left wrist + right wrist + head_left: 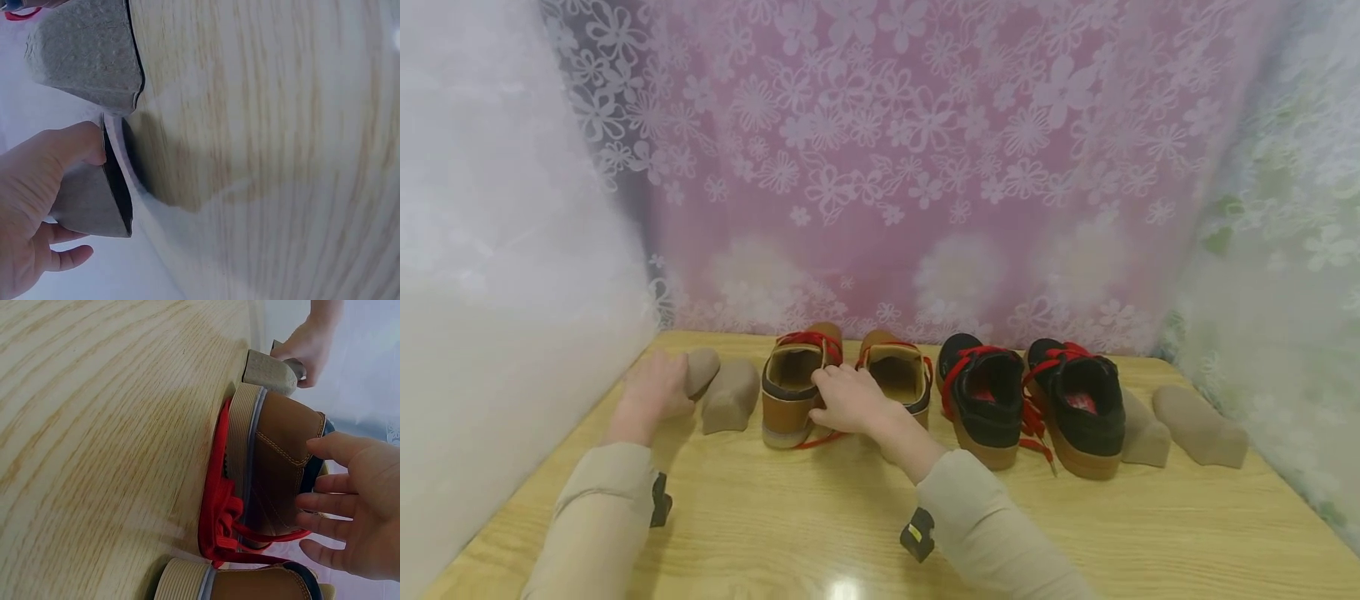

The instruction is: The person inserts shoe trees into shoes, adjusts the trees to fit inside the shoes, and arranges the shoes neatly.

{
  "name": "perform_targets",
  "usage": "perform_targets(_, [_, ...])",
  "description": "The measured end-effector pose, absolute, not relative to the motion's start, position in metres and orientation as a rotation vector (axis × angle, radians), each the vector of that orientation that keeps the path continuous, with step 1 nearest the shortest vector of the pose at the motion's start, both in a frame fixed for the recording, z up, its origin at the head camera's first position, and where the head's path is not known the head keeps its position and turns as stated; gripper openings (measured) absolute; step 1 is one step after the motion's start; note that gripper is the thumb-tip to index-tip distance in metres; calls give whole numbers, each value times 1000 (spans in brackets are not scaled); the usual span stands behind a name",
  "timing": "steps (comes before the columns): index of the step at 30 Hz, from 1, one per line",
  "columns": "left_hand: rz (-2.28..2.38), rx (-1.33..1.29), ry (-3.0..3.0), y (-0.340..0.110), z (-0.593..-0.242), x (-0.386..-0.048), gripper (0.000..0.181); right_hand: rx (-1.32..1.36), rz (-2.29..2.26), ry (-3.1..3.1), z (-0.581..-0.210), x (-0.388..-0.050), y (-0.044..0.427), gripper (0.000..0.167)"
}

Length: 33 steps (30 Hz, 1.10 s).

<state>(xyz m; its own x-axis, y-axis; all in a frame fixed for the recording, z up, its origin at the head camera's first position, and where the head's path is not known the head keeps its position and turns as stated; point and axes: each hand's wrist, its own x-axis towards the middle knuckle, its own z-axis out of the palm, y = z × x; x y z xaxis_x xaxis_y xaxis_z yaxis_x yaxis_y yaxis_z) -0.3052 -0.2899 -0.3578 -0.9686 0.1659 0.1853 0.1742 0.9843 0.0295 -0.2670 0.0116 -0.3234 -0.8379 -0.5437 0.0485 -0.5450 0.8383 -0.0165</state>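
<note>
Left hand (pixel 653 388) pinches 1 of 4 moulded forms (pixel 703 369); right hand (pixel 853 402), fingers loosely spread, is by 2 brown shoes (pixel 782 410) beside 2 black shoes (pixel 1000 433).

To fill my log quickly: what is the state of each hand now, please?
Left hand: closed, holding a greyish shoe insert.
Right hand: open, at the left brown shoe; contact cannot be told.

Grey-beige moulded form (pixel 90 201), raised, far left; left brown shoe (pixel 786 417) upright, red-laced, toe pointing away.
</note>
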Motion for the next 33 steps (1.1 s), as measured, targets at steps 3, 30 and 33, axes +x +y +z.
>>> perform_targets(3, [-80,-266,-2937,-290,-356,-304,60,883,58,-2981,-324,-267,12,49])
perform_targets(30, [31,-311,-2928,-279,-324,-291,73,863,9,-2928,-326,-265,11,46])
perform_targets(33, [38,-318,-2926,-275,-321,-291,71,861,8,-2930,-325,-265,11,46])
